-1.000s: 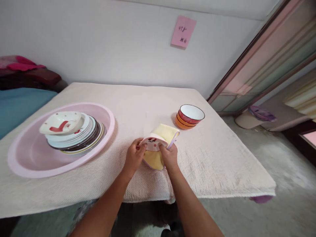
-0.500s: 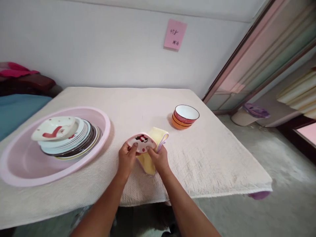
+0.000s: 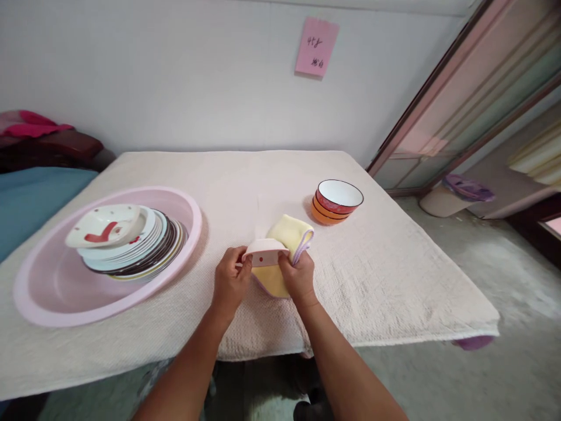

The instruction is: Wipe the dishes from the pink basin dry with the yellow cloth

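Two hands, both mine, are gripping one small dish (image 3: 263, 259) near the front edge of the table (image 3: 385, 280). My left hand (image 3: 228, 282) is pinching its left edge, the thumb pressing on the rim. My right hand (image 3: 298, 276) is clamping its right edge together with a yellow cloth (image 3: 287, 230), purple-trimmed, which is passing behind the dish and showing below it. The dish is tilting, exposing a red dot; I cannot tell whether its underside is touching the table covering.

Beyond my right hand, a stack of bowls (image 3: 336, 203) is standing upright, a red one sitting over orange ones. To my left, a pink basin (image 3: 48, 295) is holding stacked plates (image 3: 151, 248), on which a white dish with a red figure (image 3: 105, 227) is resting at a slant. Farther out, a pink note (image 3: 317, 48) is hanging on the wall, and a bin (image 3: 447, 197) is standing on the floor at right.
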A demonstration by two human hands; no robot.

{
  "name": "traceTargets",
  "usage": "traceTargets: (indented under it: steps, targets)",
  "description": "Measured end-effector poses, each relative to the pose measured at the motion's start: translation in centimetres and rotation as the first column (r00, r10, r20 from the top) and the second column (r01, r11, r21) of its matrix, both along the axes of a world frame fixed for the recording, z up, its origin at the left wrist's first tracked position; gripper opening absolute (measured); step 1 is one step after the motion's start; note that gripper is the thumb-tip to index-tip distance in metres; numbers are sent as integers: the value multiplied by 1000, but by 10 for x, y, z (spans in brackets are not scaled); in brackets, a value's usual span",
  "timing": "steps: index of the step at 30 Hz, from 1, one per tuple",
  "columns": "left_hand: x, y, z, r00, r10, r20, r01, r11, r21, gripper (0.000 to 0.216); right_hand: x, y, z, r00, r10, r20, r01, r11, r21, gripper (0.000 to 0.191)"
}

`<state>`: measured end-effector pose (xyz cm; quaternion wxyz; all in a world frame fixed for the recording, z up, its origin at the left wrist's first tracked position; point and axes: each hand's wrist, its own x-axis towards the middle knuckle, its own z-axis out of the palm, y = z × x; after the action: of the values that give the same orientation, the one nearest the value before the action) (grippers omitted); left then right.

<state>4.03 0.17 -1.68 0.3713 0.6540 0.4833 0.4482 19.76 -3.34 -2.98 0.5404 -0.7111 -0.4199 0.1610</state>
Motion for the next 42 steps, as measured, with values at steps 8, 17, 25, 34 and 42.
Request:
traceTargets:
  steps: [8,17,25,34,42]
  targets:
    - [7,8,-1,920,118,373,17,940,-340,33,-16,2,-3,921,287,-262,-265,957,117,36]
    - [3,9,-4,727,121,676,381,748,-543,33,-22,-2,11,761,547,-348,-513,837,192,47]
    - [-3,7,1,726,-30,687,578,567,-586,31,-3,-7,7,611,522,-596,-502,837,217,37]
    - [-4,12,2,929,-88,361,305,735,-606,29,1,-4,10,654,362,-664,-350,923,158,31]
    - [-7,12,-12,994,-100,-44,90,977,-194,18,20,-8,6,727,360,-585,-250,932,263,34]
